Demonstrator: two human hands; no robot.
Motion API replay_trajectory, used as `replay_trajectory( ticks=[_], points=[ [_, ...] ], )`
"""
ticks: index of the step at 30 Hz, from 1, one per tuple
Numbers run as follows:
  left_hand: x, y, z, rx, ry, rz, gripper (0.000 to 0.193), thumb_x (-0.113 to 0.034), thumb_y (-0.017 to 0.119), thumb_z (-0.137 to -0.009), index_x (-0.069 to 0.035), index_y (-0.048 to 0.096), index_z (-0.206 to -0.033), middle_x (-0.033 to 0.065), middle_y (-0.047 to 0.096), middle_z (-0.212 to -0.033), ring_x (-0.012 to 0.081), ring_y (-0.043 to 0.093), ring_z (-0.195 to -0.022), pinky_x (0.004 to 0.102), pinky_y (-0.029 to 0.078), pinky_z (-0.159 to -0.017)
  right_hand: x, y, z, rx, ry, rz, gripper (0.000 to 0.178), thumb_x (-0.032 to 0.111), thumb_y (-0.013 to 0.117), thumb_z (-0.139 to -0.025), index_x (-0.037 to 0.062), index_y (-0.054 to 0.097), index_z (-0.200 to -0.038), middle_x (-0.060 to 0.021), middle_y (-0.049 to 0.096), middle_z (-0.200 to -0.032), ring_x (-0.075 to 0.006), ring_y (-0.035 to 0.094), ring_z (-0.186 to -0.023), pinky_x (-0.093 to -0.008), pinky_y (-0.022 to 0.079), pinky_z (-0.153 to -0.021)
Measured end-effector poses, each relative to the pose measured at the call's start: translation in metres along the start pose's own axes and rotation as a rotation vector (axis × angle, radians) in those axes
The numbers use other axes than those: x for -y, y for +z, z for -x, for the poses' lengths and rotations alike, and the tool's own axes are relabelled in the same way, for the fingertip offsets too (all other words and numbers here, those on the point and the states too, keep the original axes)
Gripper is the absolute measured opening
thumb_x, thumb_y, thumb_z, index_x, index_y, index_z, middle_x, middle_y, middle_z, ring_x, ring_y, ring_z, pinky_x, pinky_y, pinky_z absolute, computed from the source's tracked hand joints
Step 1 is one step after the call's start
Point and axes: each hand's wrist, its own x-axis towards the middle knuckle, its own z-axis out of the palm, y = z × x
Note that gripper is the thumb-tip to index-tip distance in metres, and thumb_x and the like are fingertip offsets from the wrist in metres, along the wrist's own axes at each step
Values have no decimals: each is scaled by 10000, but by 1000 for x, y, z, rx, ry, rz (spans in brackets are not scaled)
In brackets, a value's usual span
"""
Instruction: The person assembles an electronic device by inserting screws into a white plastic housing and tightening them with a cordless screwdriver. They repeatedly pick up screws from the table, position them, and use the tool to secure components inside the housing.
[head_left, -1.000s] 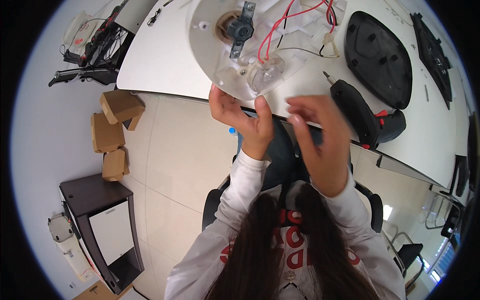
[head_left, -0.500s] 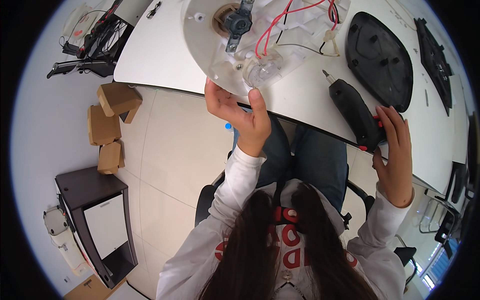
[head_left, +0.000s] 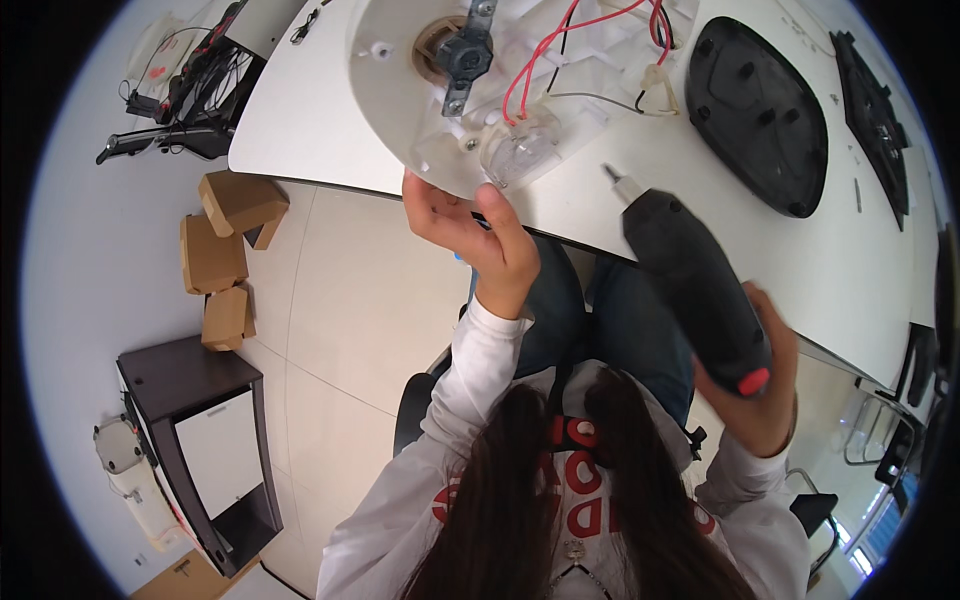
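My left hand (head_left: pixel 478 232) grips the near rim of a round white plate (head_left: pixel 390 110) that lies on the white table (head_left: pixel 300 110). The plate carries a dark metal bracket (head_left: pixel 462 55), red and black wires (head_left: pixel 545 60) and a clear plastic part (head_left: pixel 520 150). My right hand (head_left: pixel 765 385) holds a black electric screwdriver (head_left: pixel 695 285) with a red button, lifted off the table. Its bit points up-left toward the clear part, a short way from it.
Black oval covers (head_left: pixel 760 115) and another black part (head_left: pixel 880 125) lie on the table to the right. Cardboard boxes (head_left: pixel 225 255) sit on the floor at the left, with a dark cabinet (head_left: pixel 195 450) below them. Cables and tools (head_left: pixel 170 95) lie at the far left.
My right hand went from beside my left hand to the screwdriver on the table, took hold of it and lifted it toward the plate. My left hand stayed on the plate's rim.
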Motion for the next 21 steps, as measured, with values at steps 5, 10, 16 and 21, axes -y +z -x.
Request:
replay_trajectory(
  ticks=[5, 10, 16, 21],
  points=[
    [-2, 0, 1, 25, -101, 7, 470, -130, 420, -886, 67, 210, -1259, 184, 339, -1202, 236, 427, -1072, 321, 374, -883, -8, 30, 2, 133, 204, -462, 393, -1, 638, -610, -18, 506, -980, -95, 590, -801, -148, 581, -699, -242, 448, -668],
    [-2, 0, 1, 13, -110, 48, 456, -138, 424, -890, 65, 228, -1249, 170, 357, -1172, 221, 429, -1063, 303, 374, -869, -27, 61, -5, 195, 224, -760, 407, 5, 630, -625, -18, 503, -1011, -70, 584, -784, -114, 542, -680, -224, 430, -670],
    [-2, -1, 2, 0, -118, 22, 456, -144, 429, -892, 60, 227, -1246, 165, 351, -1171, 219, 428, -1061, 305, 373, -873, -39, 63, -12, 263, 90, -585, 394, -35, 533, -647, -30, 501, -1040, -70, 596, -785, -137, 592, -714, -255, 477, -663],
    [-3, 1, 3, -6, -137, 23, 459, -149, 431, -895, 58, 222, -1247, 161, 347, -1167, 215, 427, -1054, 302, 372, -869, -42, 69, -10, 262, 104, -609, 399, -36, 535, -647, -34, 496, -1045, -74, 595, -789, -140, 594, -717, -255, 477, -664]
  ],
)
